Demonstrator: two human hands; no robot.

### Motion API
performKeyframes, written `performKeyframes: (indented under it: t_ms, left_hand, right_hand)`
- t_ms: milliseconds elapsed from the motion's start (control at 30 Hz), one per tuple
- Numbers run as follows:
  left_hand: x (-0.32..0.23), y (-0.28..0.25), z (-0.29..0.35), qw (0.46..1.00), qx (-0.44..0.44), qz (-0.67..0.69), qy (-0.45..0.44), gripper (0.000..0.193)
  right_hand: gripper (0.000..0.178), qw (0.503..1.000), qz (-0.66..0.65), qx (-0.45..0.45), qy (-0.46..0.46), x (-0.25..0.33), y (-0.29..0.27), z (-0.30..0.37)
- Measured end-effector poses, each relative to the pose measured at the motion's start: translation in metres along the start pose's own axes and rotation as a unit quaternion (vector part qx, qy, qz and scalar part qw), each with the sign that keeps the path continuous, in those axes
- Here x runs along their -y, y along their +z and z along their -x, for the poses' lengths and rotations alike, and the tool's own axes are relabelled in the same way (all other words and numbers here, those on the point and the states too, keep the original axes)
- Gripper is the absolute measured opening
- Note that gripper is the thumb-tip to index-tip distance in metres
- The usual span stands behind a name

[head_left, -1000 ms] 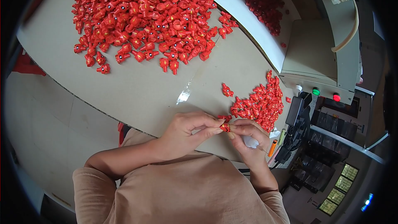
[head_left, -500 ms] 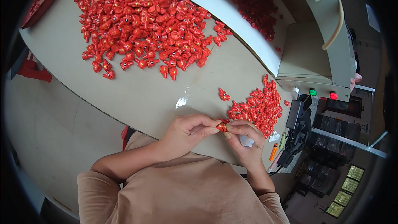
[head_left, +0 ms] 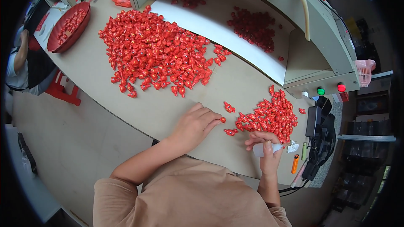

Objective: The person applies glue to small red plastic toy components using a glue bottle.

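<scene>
A small red plastic figure part (head_left: 222, 120) is pinched between the fingertips of my left hand (head_left: 193, 125), low over the table. My right hand (head_left: 269, 151) is closed around a small white squeeze bottle (head_left: 260, 150), lying sideways with its narrow tip toward the right. That tip is beside a crumpled white scrap (head_left: 293, 146). Between my hands rest one loose red part (head_left: 230, 132) and, farther off, another red part (head_left: 229, 107). Just beyond my right hand spreads a smaller heap of red parts (head_left: 271, 115). A much larger pile of red parts (head_left: 155, 50) covers the far left.
An open-fronted grey cabinet (head_left: 311, 77) with green and red buttons borders the far right, more red parts inside. An orange marker (head_left: 295, 164) and black adapters (head_left: 313, 122) lie at right. A red basket (head_left: 69, 27) stands far left; another person (head_left: 19, 63) sits beyond.
My hands have parted: the left keeps a red part, while the right has moved right and now grips the white bottle in its fingers. Another loose part shows on the table. The view has shifted.
</scene>
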State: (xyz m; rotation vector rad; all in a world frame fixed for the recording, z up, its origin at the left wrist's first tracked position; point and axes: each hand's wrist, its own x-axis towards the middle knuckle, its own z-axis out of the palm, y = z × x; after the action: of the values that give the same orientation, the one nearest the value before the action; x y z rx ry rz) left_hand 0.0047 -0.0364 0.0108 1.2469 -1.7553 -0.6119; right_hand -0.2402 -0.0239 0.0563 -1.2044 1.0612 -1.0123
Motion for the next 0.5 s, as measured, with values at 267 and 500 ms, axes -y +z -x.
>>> performKeyframes:
  t_ms: [267, 500]
  left_hand:
    - [0.018, -0.028, -0.056, 0.977, -0.067, -0.200, 0.037, 0.013]
    - [0.020, -0.042, -0.072, 0.926, 0.043, -0.371, 0.048, 0.019]
  right_hand:
    - [0.034, 0.999, 0.021, -0.036, 0.033, 0.001, -0.012, 0.019]
    - [0.021, 0.999, 0.025, -0.004, 0.036, 0.002, -0.006, 0.023]
